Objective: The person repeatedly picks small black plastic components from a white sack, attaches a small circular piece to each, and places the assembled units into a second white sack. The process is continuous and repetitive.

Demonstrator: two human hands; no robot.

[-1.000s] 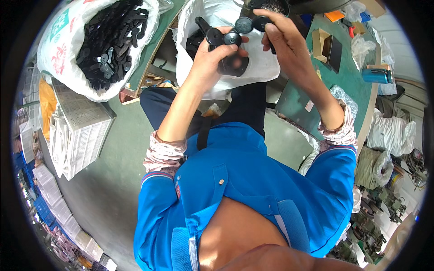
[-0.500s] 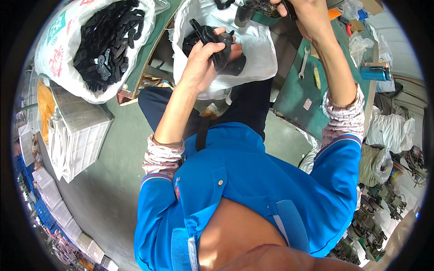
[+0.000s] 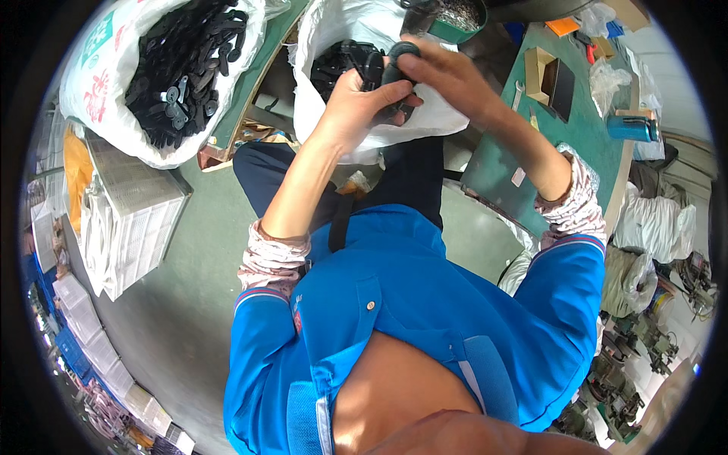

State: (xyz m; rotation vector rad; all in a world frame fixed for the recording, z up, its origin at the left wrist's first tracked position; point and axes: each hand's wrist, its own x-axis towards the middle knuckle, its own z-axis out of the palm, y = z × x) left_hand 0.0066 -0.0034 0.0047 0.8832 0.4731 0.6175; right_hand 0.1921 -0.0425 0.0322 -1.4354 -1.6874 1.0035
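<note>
Left hand: fingers grasp black parts, overlapping, count unclear, above white sack, between its side edges. Right hand: fingers against black disc; grip not discernible. Hands now adjacent; 0.5 s ago, well apart.

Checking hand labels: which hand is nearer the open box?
Right: the right hand is left of the box; the left hand is farther left, beyond the right.

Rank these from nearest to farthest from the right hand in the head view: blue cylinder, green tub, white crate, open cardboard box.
From the right hand:
1. Green tub, just beyond it.
2. Open cardboard box, to its right.
3. Blue cylinder, farther right.
4. White crate, far left and lower.
</note>
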